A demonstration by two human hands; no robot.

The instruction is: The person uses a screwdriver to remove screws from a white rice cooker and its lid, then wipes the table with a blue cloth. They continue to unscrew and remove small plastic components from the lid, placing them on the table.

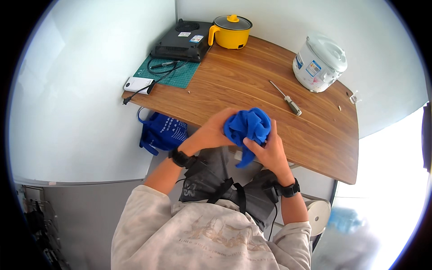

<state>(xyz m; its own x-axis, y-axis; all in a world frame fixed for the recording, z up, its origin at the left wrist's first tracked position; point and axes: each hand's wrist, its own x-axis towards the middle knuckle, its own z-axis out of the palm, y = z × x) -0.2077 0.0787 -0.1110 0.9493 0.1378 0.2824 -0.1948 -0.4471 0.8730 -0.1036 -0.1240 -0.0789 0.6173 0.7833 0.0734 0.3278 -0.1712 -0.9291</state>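
Between left hand (218, 129) and right hand (273, 152), clasped by both, a bunched blue cloth (249, 127)

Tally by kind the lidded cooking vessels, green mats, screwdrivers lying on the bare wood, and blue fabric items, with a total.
Lidded cooking vessels: 2 (yellow pot, white rice cooker)
Green mats: 1 (green mat)
Screwdrivers: 1 (screwdriver)
Blue fabric items: 2 (blue cloth held by left hand and right hand; blue bag)
Total: 6
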